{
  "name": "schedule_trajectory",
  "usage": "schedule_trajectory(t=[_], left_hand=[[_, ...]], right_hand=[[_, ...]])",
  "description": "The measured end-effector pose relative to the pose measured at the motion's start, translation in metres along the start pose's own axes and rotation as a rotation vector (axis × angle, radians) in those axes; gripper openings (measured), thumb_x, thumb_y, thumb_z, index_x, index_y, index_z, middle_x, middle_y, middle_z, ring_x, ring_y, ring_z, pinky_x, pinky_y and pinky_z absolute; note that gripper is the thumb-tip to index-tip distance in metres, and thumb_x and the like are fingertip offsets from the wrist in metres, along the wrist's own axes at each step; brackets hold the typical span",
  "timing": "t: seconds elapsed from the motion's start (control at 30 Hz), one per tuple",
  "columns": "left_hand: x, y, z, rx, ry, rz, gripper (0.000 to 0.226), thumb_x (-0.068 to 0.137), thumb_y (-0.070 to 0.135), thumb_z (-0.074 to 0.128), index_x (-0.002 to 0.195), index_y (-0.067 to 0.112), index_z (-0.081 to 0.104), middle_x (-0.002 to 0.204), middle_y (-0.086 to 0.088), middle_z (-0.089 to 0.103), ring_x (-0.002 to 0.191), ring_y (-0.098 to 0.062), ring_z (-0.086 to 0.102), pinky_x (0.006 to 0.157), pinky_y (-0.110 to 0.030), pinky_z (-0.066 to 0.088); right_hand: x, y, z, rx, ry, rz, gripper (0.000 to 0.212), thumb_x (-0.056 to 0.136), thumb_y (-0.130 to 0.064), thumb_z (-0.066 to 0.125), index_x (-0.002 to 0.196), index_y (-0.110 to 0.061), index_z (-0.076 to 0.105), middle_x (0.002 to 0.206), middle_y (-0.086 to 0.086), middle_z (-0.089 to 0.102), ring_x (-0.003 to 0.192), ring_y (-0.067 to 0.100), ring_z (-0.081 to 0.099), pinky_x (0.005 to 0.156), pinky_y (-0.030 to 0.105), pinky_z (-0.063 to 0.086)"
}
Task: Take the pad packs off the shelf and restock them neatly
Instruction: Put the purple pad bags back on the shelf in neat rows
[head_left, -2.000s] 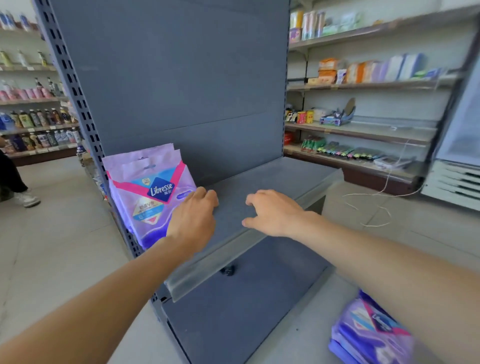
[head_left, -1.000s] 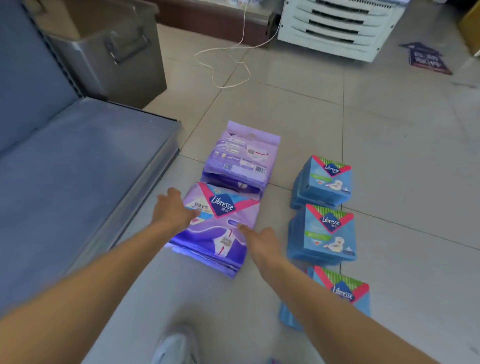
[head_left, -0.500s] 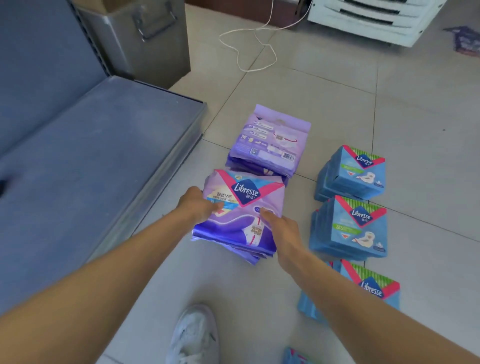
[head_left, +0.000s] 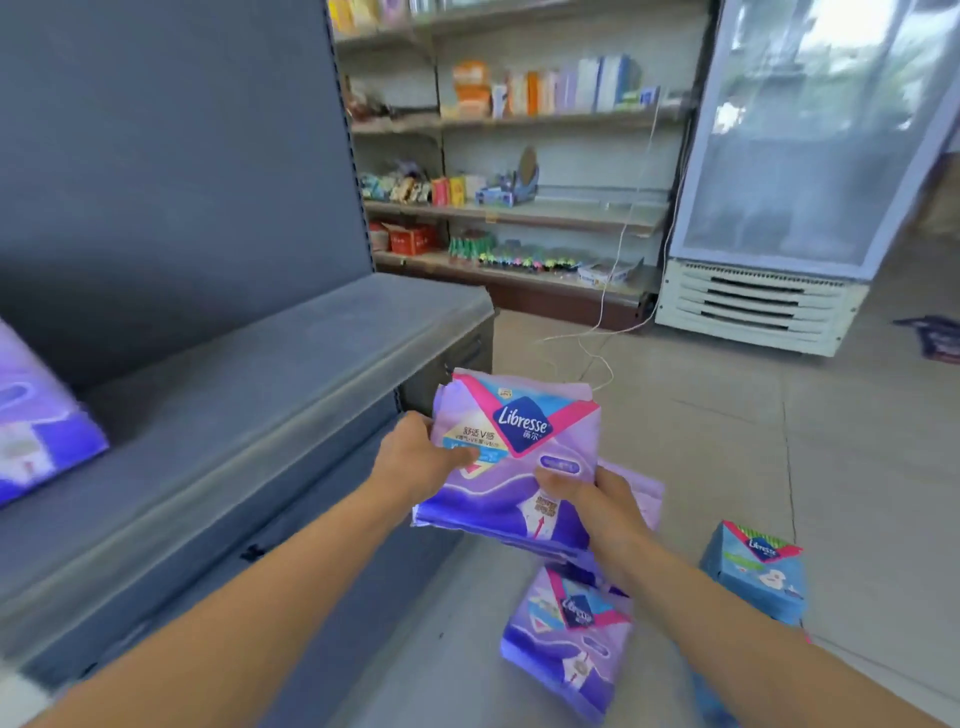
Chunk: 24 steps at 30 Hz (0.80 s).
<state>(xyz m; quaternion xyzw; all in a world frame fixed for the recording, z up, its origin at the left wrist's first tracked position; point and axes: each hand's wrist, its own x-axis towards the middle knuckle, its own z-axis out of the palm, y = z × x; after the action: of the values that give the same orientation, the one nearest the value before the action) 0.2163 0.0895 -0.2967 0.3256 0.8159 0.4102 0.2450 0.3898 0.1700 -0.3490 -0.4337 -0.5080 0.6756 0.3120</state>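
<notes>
Pack stack (head_left: 514, 467) sits between left hand (head_left: 415, 462) and right hand (head_left: 587, 493), right of shelf (head_left: 291, 364) front edge. Shelf pack (head_left: 31, 415) lies far left. Floor pack (head_left: 566, 639) lies below the stack, with a boxed pack (head_left: 753, 577) to its right.

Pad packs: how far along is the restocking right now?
Early on, by the look of it. Done: the shelved packs sit at the left end of the grey shelf. In hand: the left hand and right hand grip the held bundle of purple packs, raised beside the shelf's front edge. Left: the floor packs, purple, and the blue packs lie on the tiles.
</notes>
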Motion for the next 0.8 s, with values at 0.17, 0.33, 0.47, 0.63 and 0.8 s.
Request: schedule_trajectory(t=[0.17,0.33,0.47,0.63,0.8], left_hand=[[-0.046,0.025,-0.096,-0.066,0.21,0.08,0.044,0.072,0.031,0.081,0.105,0.015,0.055,0.102,0.001,0.069,0.088,-0.019,0.068,0.079,-0.04,0.058],[-0.084,0.002,-0.179,-0.131,0.435,0.074,0.048,0.07,0.031,0.083,0.105,0.015,0.054,0.1,0.002,0.068,0.085,-0.016,0.067,0.063,-0.029,0.055],[-0.113,-0.03,-0.231,-0.11,0.61,0.074,0.046,0.074,0.029,0.08,0.106,0.011,0.054,0.096,0.002,0.065,0.077,-0.012,0.061,0.057,-0.022,0.045],[-0.133,-0.082,-0.271,-0.109,0.772,0.003,0.045,0.073,0.029,0.081,0.103,0.012,0.052,0.099,0.001,0.063,0.084,-0.017,0.061,0.068,-0.028,0.046],[-0.135,-0.116,-0.279,-0.136,0.879,-0.038,0.045,0.073,0.029,0.081,0.104,0.013,0.053,0.099,0.002,0.065,0.085,-0.017,0.063,0.068,-0.03,0.05]], right_hand=[[-0.036,-0.074,0.061,-0.056,-0.148,-0.153,0.042,0.072,-0.024,0.082,0.108,-0.011,0.063,0.093,0.005,0.076,0.079,0.023,0.074,0.07,0.037,0.06],[-0.068,-0.103,0.143,-0.076,-0.329,-0.213,0.047,0.071,-0.023,0.083,0.111,-0.014,0.061,0.099,0.004,0.074,0.083,0.021,0.074,0.071,0.037,0.06],[-0.086,-0.102,0.212,-0.137,-0.47,-0.24,0.05,0.067,-0.022,0.086,0.11,-0.018,0.06,0.102,0.0,0.073,0.088,0.019,0.072,0.078,0.043,0.06],[-0.094,-0.085,0.287,-0.205,-0.589,-0.262,0.039,0.069,-0.02,0.084,0.097,-0.024,0.058,0.094,-0.007,0.071,0.084,0.013,0.07,0.058,0.024,0.058],[-0.085,-0.067,0.329,-0.278,-0.68,-0.258,0.046,0.069,-0.01,0.084,0.108,-0.015,0.061,0.099,-0.002,0.073,0.087,0.011,0.07,0.061,0.022,0.058]])
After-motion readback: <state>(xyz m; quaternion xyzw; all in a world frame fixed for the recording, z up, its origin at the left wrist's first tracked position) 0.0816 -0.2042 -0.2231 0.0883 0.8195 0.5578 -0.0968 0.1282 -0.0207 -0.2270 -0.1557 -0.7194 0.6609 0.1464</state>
